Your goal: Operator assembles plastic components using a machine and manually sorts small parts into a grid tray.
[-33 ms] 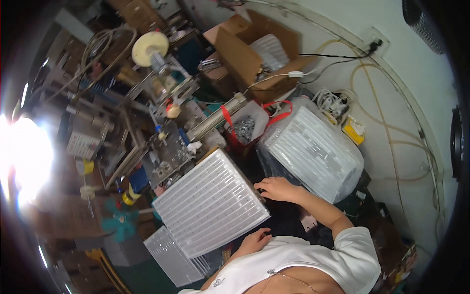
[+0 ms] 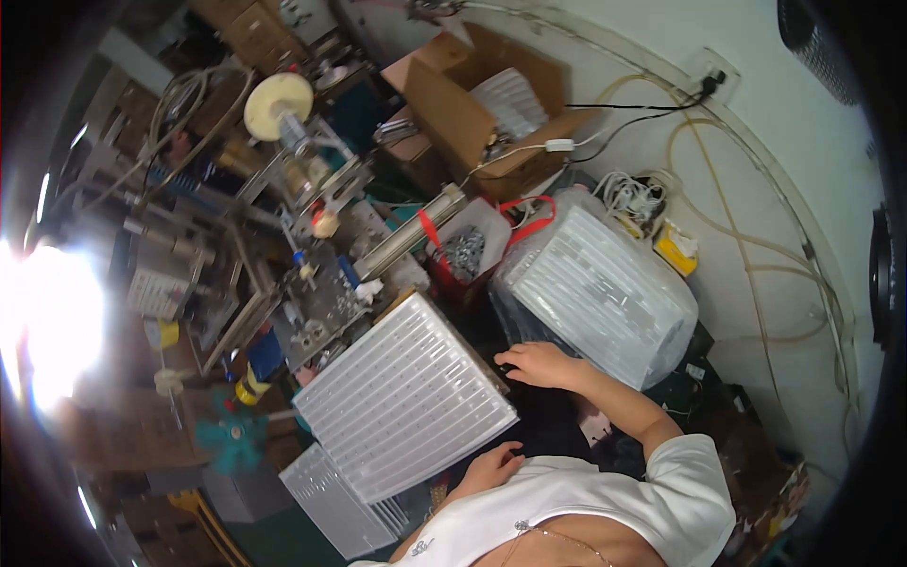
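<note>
A white ribbed plastic tray (image 2: 402,397) with rows of small dark spots lies tilted in front of me, seemingly on a stack whose brown edge shows. My right hand (image 2: 540,365) is just off the tray's right edge, over my dark clothing, its fingers loosely bent and the fingertips apart. By the tray's near edge, close to my body, my left hand (image 2: 487,470) rests with thumb and fingers slightly parted. Neither hand shows anything held. Below the tray on the left, more grey-white ribbed trays (image 2: 335,501) are stacked.
A plastic-wrapped bundle of white trays (image 2: 605,283) stands at the right. Behind are a red-handled bag (image 2: 465,253) of small metal parts and an opened cardboard box (image 2: 453,104). A bench machine (image 2: 321,274) fills the far left, with a teal fan (image 2: 233,435) nearer.
The view has shifted slightly, so the background sits a little further left. My hands and the tray keep their places relative to each other.
</note>
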Motion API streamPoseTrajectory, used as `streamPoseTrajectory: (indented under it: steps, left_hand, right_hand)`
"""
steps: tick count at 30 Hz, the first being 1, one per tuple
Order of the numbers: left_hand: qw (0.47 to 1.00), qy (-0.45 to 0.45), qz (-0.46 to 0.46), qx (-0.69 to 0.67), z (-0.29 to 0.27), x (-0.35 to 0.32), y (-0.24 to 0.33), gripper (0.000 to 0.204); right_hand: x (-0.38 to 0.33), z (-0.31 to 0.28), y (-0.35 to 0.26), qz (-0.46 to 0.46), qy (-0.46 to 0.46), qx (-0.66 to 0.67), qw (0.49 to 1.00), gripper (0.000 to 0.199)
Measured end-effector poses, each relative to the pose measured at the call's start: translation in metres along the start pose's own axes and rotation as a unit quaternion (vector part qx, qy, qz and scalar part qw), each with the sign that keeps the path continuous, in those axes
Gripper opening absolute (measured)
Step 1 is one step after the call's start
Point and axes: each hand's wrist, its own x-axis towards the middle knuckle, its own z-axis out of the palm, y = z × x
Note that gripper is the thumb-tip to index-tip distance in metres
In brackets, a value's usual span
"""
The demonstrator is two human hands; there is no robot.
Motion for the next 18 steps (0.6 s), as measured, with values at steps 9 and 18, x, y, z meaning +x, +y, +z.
streamPoseTrajectory:
  steps: [9, 18]
  left_hand:
    - [0.994, -0.028, 0.036, 0.096, 0.008, 0.031, 0.041, 0.040]
    - [0.994, -0.031, -0.035, 0.098, 0.026, 0.047, 0.022, 0.039]
  right_hand:
    - [-0.074, -0.081, 0.113, 0.244, 0.254, 0.139, 0.926, 0.023]
    - [-0.004, -0.166, 0.290, 0.244, 0.295, -0.377, 0.844, 0.049]
